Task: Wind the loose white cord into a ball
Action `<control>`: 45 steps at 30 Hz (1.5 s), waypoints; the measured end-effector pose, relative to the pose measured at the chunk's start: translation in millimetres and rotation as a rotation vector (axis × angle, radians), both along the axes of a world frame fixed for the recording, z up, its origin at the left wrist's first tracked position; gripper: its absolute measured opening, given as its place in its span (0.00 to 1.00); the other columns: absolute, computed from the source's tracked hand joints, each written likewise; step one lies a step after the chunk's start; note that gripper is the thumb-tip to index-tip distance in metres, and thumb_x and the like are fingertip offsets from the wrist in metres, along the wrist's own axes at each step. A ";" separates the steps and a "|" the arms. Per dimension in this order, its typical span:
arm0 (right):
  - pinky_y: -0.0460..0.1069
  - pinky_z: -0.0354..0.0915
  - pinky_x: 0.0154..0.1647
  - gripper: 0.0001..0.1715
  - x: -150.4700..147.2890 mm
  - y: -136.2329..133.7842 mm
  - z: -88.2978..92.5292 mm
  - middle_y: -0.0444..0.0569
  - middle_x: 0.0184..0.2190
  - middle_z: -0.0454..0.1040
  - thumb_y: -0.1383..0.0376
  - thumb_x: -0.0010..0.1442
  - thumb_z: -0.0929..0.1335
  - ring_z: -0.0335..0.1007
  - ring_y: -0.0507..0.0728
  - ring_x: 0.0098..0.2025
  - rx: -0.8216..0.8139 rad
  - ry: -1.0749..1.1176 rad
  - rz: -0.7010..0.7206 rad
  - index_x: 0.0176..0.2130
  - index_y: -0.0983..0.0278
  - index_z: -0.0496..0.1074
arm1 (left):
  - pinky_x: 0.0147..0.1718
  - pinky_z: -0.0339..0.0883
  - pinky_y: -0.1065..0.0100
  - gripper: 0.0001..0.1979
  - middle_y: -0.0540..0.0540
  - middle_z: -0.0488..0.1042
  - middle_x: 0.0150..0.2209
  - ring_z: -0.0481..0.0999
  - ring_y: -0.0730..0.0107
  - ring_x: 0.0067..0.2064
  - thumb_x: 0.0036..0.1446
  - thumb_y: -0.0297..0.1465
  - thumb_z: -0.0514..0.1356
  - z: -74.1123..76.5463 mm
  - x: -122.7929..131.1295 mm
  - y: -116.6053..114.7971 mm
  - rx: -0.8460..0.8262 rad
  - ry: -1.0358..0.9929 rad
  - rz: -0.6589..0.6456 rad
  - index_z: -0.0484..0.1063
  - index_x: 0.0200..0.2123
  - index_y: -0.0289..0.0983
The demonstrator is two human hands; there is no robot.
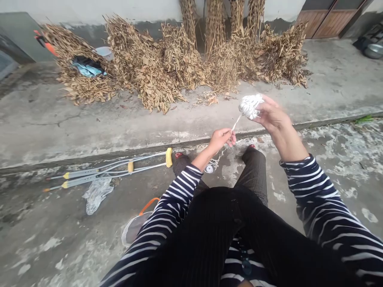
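Observation:
My right hand [271, 115] is raised in front of me, its fingers closed around a white ball of wound cord [249, 106]. A strand of white cord [236, 122] runs from the ball down to my left hand [222, 138], which pinches it between thumb and fingers. Below the left hand the cord hangs loose toward a small heap of cord [211, 166] on the concrete between my feet. Both arms wear dark sleeves with white stripes. I sit with my legs in black trousers stretched forward.
A pair of metal crutches [113, 170] lies on the ground at left, beside a clear plastic bag [97, 193]. A clear container with an orange handle [137, 225] stands by my left arm. Bundles of dry brown plants [167, 59] lean on the wall ahead.

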State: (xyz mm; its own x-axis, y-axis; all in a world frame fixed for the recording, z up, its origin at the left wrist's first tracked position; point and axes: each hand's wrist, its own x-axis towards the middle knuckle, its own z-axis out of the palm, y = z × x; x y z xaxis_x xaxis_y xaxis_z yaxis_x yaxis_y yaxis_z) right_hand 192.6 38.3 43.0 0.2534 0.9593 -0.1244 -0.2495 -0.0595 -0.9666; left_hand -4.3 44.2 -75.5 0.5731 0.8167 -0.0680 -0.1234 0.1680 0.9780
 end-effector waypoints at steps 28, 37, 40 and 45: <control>0.50 0.75 0.38 0.30 38.0 -74.1 25.2 0.50 0.52 0.72 0.72 0.40 0.72 0.72 0.56 0.45 0.368 -0.108 -0.356 0.46 0.60 0.73 | 0.59 0.70 0.60 0.16 0.38 0.82 0.50 0.79 0.58 0.54 0.56 0.23 0.61 -70.1 -82.4 48.4 0.144 0.788 0.189 0.79 0.48 0.32; 0.44 0.67 0.28 0.41 -28.5 -51.0 -36.6 0.48 0.43 0.77 0.67 0.34 0.76 0.69 0.51 0.37 0.020 -0.018 -0.056 0.51 0.62 0.76 | 0.44 0.79 0.62 0.27 0.40 0.79 0.57 0.79 0.56 0.54 0.51 0.31 0.73 -3.6 30.4 2.6 -0.018 -0.160 0.145 0.76 0.55 0.38; 0.44 0.69 0.28 0.41 -24.8 -49.7 -43.7 0.49 0.45 0.78 0.67 0.35 0.76 0.70 0.51 0.35 -0.029 -0.005 -0.040 0.53 0.62 0.76 | 0.34 0.77 0.66 0.13 0.44 0.82 0.34 0.80 0.66 0.34 0.52 0.34 0.72 -4.9 41.7 -10.8 -0.081 -0.167 0.177 0.78 0.39 0.34; 0.43 0.70 0.30 0.47 -13.8 -53.2 -57.0 0.49 0.48 0.78 0.68 0.37 0.76 0.73 0.52 0.38 -0.104 0.038 -0.003 0.58 0.61 0.74 | 0.22 0.69 0.73 0.13 0.48 0.77 0.25 0.74 0.74 0.24 0.58 0.38 0.68 -23.6 35.1 -29.8 -0.107 -0.052 0.105 0.76 0.32 0.33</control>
State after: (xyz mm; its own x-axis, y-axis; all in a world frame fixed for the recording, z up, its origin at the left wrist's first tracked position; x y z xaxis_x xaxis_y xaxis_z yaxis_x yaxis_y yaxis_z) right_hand 178.8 -14.9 -14.0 0.2498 0.9399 -0.2328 -0.2865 -0.1579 -0.9450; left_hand 30.8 14.4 -99.1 0.4901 0.8619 -0.1299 -0.1959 0.2542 0.9471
